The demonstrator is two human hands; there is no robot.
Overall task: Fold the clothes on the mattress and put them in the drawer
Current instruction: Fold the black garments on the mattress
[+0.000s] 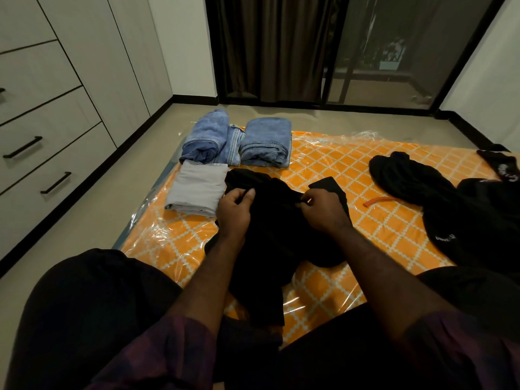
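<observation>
The left hand (235,205) and right hand (323,208) each pinch the top edge of a crumpled black cloth garment (278,240) lying near the person on the orange diamond-patterned, plastic-wrapped mattress (332,164), with a folded grey cloth (197,190) just left.

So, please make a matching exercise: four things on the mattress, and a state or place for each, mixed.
Things:
1. jeans
2. grey cloth
3. black garment
4. orange strip

States:
a. held by both hands
b. folded, far edge of the mattress
c. lying loose, right of the hands
d. folded, just left of the left hand

Pairs: 1-b, 2-d, 3-a, 4-c
</observation>
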